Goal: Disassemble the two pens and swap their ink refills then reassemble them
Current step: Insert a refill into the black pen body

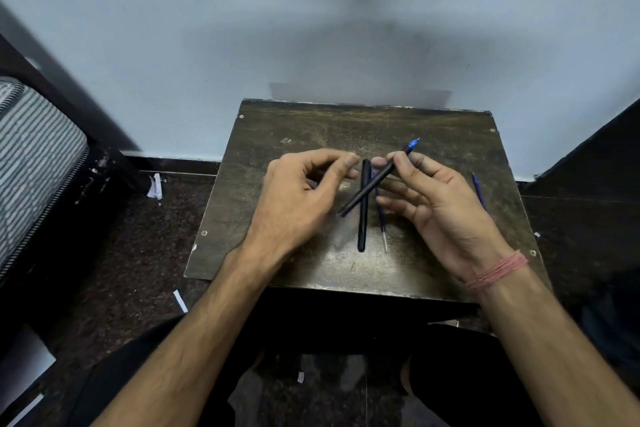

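Observation:
My right hand point(440, 204) pinches a dark pen with a blue tip point(381, 177) between thumb and forefinger, holding it slanted above the table, tip pointing up and right. A black pen barrel point(363, 218) lies lengthwise on the small dark wooden table point(284, 128), under the held pen. Just right of the barrel lies a thin ink refill point(382, 229) with a clear end toward me. My left hand point(298, 198) hovers left of the barrel with fingers curled and its fingertips close to the barrel's far end; nothing shows in its grasp.
A blue pen part point(479, 192) lies near the table's right edge, behind my right hand. A pale wall stands behind the table. A striped mattress point(31, 156) is at the left. Paper scraps point(154, 186) lie on the dark floor.

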